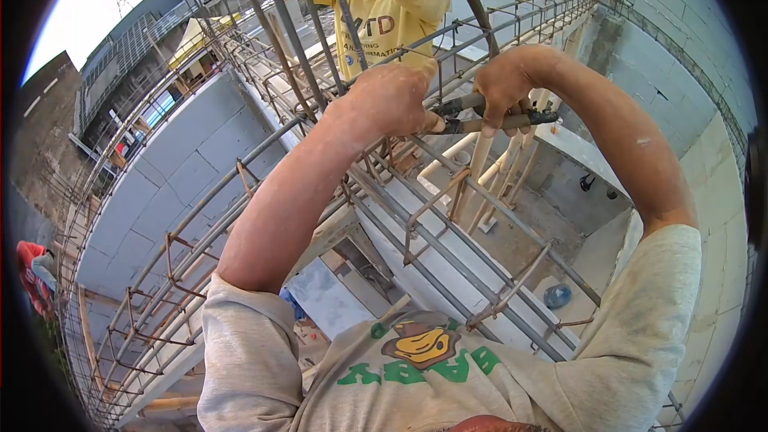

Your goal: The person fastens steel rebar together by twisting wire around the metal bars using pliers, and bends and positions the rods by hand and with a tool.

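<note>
My right hand [506,86] is closed around the two dark handles of pliers [524,120]. The handles are spread apart, and the tool points left toward the rebar joint. Beside it my left hand [394,102] has its fingers curled in at the tool's far end, its thumb close to the metal. What those fingers grip is hidden. Both hands are above a rebar cage [480,192] of long bars and tied stirrups, where several upright bars [300,24] meet it.
Facing me is a co-worker in a yellow shirt [392,16], behind the bars. Block walls [192,128] flank the cage. Below lie bamboo poles [500,160], a floor and a blue bottle [558,296]. Another person in red [36,276] is at far left.
</note>
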`<state>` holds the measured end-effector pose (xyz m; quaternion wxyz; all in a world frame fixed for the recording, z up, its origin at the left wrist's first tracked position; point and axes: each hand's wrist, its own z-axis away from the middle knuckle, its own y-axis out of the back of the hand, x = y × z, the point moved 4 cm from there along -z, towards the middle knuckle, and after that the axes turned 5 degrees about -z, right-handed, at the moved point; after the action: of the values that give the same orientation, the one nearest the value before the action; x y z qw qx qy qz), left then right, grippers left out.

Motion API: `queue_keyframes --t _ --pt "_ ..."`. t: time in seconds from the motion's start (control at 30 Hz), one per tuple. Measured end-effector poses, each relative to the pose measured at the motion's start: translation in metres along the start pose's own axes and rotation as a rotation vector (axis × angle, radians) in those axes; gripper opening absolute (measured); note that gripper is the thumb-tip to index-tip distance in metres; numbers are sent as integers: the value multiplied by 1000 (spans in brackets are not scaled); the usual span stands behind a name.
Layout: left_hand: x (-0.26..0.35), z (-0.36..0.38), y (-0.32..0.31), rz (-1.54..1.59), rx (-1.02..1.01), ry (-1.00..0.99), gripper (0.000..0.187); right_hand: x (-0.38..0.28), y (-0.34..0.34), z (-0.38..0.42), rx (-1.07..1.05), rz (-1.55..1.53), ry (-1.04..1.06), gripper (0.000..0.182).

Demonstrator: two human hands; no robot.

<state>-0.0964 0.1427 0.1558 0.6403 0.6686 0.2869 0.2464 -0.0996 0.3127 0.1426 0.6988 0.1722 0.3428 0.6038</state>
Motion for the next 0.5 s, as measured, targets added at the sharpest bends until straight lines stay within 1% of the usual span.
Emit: queue_keyframes --t 0.1,0.13,0.23,0.33,0.43,0.5 --pt "16 -1 -5 -216 2 -54 63 -12 4 10 52 85 -51 38" --pt "19 -5 -11 -225 -45 -87 63 -17 4 14 65 121 -37 37" --pt "18 -10 -15 -190 -75 -55 63 -27 1 22 141 236 -68 34" --pt "10 -23 -24 20 -129 -66 73 -33 -5 30 198 296 -66 31" --pt "2 -37 -34 116 -301 -73 78 -27 -6 30 163 183 -59 31" --pt "2 -45 -42 78 -328 -68 82 -18 -4 18 75 126 -56 34"
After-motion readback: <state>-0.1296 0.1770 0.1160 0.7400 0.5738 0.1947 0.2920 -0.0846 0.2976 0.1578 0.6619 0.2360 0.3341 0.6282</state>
